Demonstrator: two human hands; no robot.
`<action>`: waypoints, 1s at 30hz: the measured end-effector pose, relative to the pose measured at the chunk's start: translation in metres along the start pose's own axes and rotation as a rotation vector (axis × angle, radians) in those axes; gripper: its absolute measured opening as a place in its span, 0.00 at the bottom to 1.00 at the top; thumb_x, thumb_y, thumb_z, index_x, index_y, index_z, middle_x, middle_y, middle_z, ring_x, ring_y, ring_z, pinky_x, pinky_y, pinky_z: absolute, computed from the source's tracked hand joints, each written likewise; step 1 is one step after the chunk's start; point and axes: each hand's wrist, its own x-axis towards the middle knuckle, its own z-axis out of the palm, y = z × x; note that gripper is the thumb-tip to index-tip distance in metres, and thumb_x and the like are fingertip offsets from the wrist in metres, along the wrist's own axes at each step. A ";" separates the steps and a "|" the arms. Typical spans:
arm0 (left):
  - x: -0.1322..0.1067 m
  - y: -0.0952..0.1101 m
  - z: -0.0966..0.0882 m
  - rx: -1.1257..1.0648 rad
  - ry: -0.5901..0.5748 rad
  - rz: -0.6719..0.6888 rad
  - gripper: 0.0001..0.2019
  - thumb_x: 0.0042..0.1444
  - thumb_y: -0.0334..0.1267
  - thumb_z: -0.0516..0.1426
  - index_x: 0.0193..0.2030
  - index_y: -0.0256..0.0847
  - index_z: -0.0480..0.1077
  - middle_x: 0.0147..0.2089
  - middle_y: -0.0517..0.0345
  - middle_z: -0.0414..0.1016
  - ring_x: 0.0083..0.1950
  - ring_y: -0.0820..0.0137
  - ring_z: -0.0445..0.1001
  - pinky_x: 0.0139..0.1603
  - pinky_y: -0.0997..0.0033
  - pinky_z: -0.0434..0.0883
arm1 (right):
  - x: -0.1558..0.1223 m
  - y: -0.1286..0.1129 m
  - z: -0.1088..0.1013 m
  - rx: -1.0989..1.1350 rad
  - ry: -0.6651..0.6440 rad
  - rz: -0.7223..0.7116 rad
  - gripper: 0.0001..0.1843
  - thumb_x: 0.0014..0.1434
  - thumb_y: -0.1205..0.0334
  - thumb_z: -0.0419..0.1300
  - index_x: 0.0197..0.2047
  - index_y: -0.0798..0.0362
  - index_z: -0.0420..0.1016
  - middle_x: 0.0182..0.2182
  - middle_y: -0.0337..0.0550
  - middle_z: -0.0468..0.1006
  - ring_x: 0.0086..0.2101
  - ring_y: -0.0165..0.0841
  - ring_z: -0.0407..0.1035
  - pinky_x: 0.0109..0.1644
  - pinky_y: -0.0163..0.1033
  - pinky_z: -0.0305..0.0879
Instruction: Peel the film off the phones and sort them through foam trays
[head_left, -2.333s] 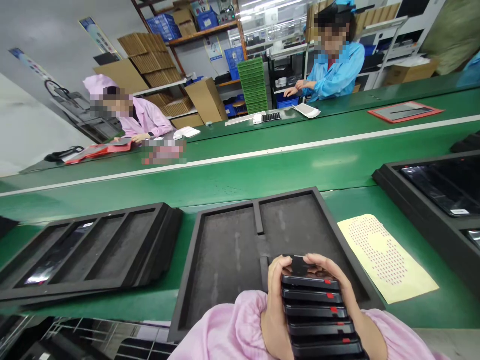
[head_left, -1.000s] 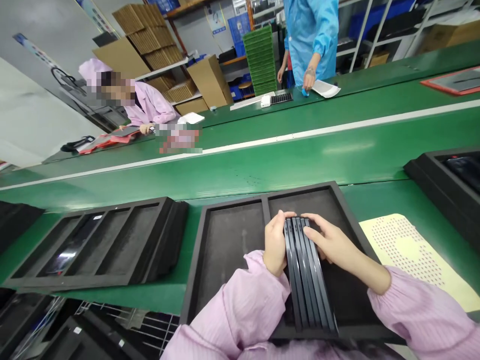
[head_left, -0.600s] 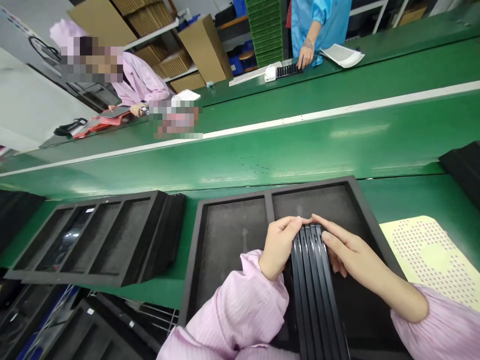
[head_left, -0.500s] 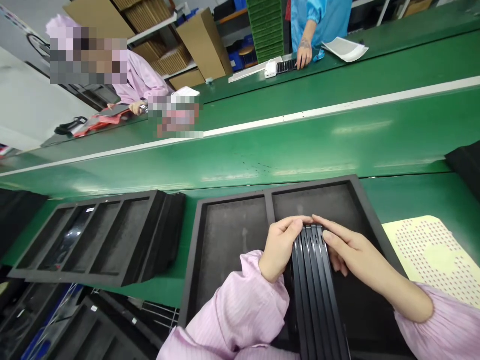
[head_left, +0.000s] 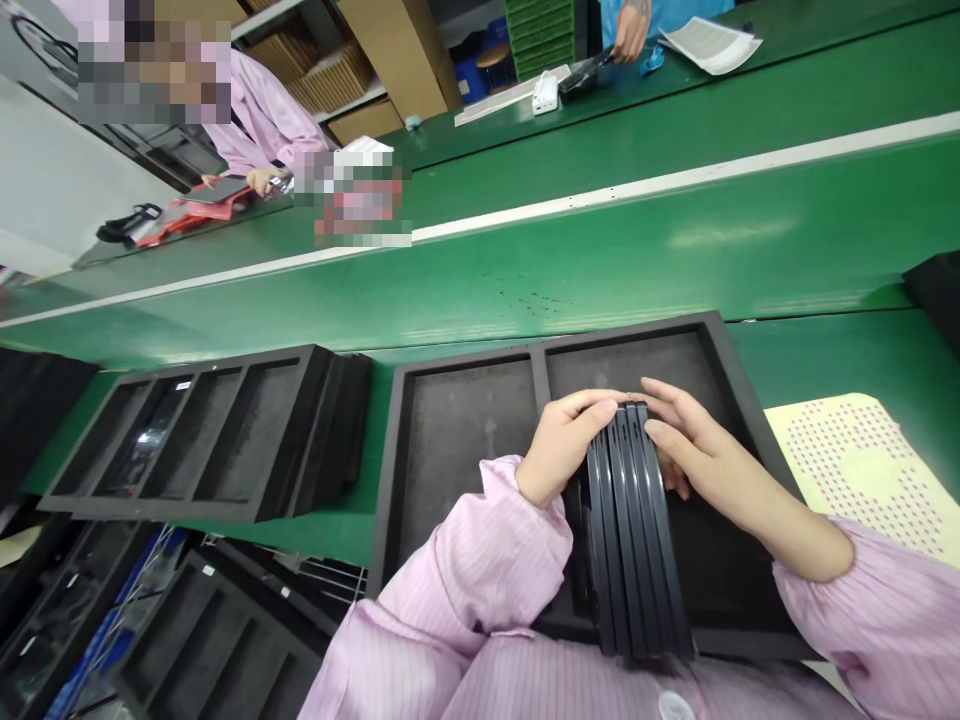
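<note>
A stack of several thin black devices (head_left: 634,530) stands on edge in the right compartment of a black foam tray (head_left: 457,375) in front of me. My left hand (head_left: 562,450) presses against the stack's left side, fingers curled over its far end. On the right side my right hand (head_left: 694,450) lies against it, fingers closed along the top edges. Both sleeves are pink. The tray's left compartment holds nothing.
A second black foam tray (head_left: 315,400) with narrow slots sits to the left, one device in its far-left slot. A yellow perforated sheet (head_left: 862,470) lies at right. Behind runs a green conveyor belt (head_left: 600,250). Two other people work across it.
The stack was first held flat against my chest; it has since been turned on edge and set into the tray's right compartment. The view has tilted downward. The person in blue stood up.
</note>
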 end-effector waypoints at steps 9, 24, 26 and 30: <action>0.003 -0.002 -0.002 0.041 -0.031 0.055 0.07 0.50 0.37 0.58 0.33 0.41 0.77 0.39 0.56 0.79 0.45 0.64 0.74 0.50 0.66 0.67 | -0.020 0.004 0.001 -0.147 0.045 -0.182 0.35 0.56 0.51 0.54 0.63 0.52 0.47 0.51 0.53 0.66 0.23 0.28 0.61 0.26 0.38 0.64; 0.004 0.003 0.001 0.113 -0.091 0.079 0.06 0.51 0.32 0.58 0.31 0.41 0.77 0.35 0.58 0.79 0.42 0.66 0.74 0.49 0.68 0.66 | -0.064 -0.012 0.005 -1.175 -0.358 -1.163 0.32 0.52 0.80 0.42 0.57 0.51 0.63 0.58 0.47 0.63 0.58 0.49 0.54 0.54 0.66 0.58; 0.003 0.002 0.004 0.123 -0.073 0.094 0.05 0.51 0.31 0.58 0.31 0.41 0.77 0.36 0.58 0.78 0.43 0.66 0.73 0.51 0.67 0.64 | -0.066 -0.016 0.015 -1.200 -0.538 -1.223 0.27 0.51 0.79 0.45 0.53 0.55 0.66 0.56 0.48 0.65 0.57 0.45 0.56 0.57 0.59 0.60; 0.000 -0.002 0.004 0.087 -0.012 0.126 0.07 0.49 0.31 0.60 0.36 0.42 0.75 0.39 0.56 0.78 0.46 0.64 0.73 0.54 0.65 0.64 | -0.059 -0.026 0.018 -1.227 -0.656 -1.194 0.19 0.54 0.78 0.50 0.48 0.54 0.68 0.48 0.52 0.72 0.52 0.44 0.63 0.57 0.56 0.60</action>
